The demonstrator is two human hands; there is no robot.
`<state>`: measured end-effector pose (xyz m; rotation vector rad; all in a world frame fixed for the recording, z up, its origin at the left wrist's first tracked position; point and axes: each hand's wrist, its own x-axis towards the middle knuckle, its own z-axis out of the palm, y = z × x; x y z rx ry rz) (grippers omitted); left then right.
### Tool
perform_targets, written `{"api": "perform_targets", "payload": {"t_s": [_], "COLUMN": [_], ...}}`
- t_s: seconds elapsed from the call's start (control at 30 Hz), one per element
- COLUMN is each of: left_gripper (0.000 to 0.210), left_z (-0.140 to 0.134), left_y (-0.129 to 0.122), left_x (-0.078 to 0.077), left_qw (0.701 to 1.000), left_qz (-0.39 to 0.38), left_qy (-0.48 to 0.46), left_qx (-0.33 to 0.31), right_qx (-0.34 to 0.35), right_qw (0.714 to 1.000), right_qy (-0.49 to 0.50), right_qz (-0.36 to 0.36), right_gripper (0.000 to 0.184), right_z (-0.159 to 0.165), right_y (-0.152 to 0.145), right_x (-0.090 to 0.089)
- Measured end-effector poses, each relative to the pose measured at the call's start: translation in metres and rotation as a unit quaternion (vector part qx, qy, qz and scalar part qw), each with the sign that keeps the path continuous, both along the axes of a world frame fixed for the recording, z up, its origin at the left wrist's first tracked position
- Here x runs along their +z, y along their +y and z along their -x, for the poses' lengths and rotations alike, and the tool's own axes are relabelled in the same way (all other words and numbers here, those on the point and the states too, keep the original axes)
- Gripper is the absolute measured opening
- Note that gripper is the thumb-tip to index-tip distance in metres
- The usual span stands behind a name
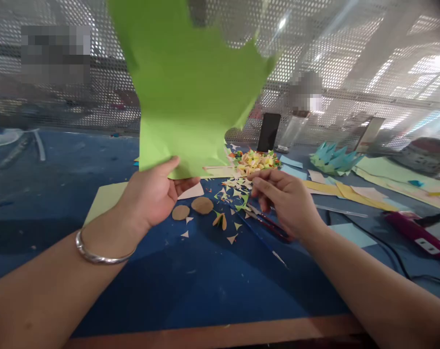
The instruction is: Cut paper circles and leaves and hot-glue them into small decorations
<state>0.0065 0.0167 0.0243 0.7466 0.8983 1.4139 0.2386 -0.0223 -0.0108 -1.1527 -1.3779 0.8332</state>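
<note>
A large bright green paper sheet [190,97] with a jagged cut right edge stands raised in front of me. My left hand [150,196], with a silver bangle at the wrist, grips its bottom edge, thumb in front and fingers behind. Close to the sheet's lower right corner is my right hand [281,196], its fingers curled and thumb against them; whatever they may hold is hidden. Scissors with dark red handles [274,228] lie on the table below this hand. Paper scraps [236,189] and two round brown discs [202,205] lie between my hands.
Behind the scraps is a pile of folded paper pieces [256,161], with a phone [269,132] propped beyond. To the right are a blue-green spiky paper form [334,159], yellow strips [361,195] and a magenta tool [418,233] with a cord. A perforated metal panel [96,106] backs the blue table.
</note>
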Motion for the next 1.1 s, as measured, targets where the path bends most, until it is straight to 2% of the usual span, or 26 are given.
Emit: {"api": "perform_targets", "payload": {"t_s": [0.1, 0.23, 0.43, 0.63, 0.73, 0.8, 0.87, 0.93, 1.03, 1.1], "left_gripper": [0.017, 0.018, 0.03, 0.032, 0.031, 0.032, 0.034, 0.035, 0.033, 0.031], "left_z": [0.002, 0.0, -0.004, -0.003, -0.003, -0.002, -0.001, -0.001, -0.004, -0.008], "left_y": [0.006, 0.007, 0.006, 0.008, 0.009, 0.01, 0.012, 0.014, 0.013, 0.009], "left_x": [-0.003, -0.009, -0.013, -0.016, -0.017, -0.019, -0.021, -0.023, -0.024, -0.022], "left_qw": [1.0, 1.0, 0.994, 0.993, 0.991, 0.991, 0.991, 0.993, 0.995, 0.995], "left_qz": [0.003, -0.022, -0.073, -0.083, -0.097, -0.108, -0.109, -0.098, -0.076, -0.064], "left_qy": [-0.013, -0.02, -0.008, -0.01, -0.009, -0.009, -0.008, -0.004, -0.011, -0.019], "left_qx": [0.016, 0.0, -0.077, -0.079, -0.086, -0.084, -0.073, -0.062, -0.065, -0.077], "right_qx": [0.017, 0.052, 0.064, 0.083, 0.084, 0.07, 0.047, 0.032, 0.038, 0.04], "right_qw": [0.99, 0.958, 0.883, 0.802, 0.788, 0.789, 0.792, 0.818, 0.921, 0.969], "right_qy": [-0.138, -0.283, -0.46, -0.584, -0.602, -0.601, -0.598, -0.561, -0.371, -0.235], "right_qz": [-0.002, -0.017, -0.075, -0.093, -0.101, -0.108, -0.116, -0.127, -0.112, -0.071], "right_gripper": [0.018, 0.012, 0.011, 0.031, 0.023, 0.017, 0.023, 0.027, 0.022, 0.021], "right_z": [0.002, 0.012, 0.042, 0.069, 0.074, 0.073, 0.068, 0.06, 0.049, 0.045], "right_y": [0.0, 0.001, 0.006, 0.027, 0.032, 0.031, 0.028, 0.024, 0.017, 0.015], "right_x": [-0.003, -0.004, 0.011, 0.011, 0.007, 0.007, 0.009, 0.012, 0.018, 0.02]}}
